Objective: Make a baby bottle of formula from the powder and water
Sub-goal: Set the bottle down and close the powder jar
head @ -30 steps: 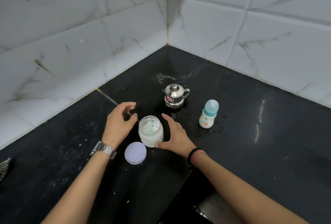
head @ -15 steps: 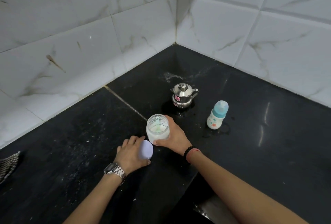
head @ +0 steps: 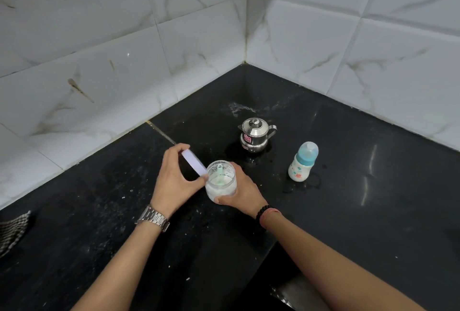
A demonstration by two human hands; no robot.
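Black stone counter [head: 348, 211] carries the steel pot [head: 255, 137] and capped baby bottle [head: 302, 162], set back for room. The right hand [head: 240, 192] wraps the powder jar [head: 221, 181], steadying it; the left hand [head: 174, 181] pinches the lilac lid [head: 194, 162], tilted at the rim.

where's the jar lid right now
In the head view the lilac lid is held tilted in the left hand, left of centre, beside the open powder jar that the right hand steadies.
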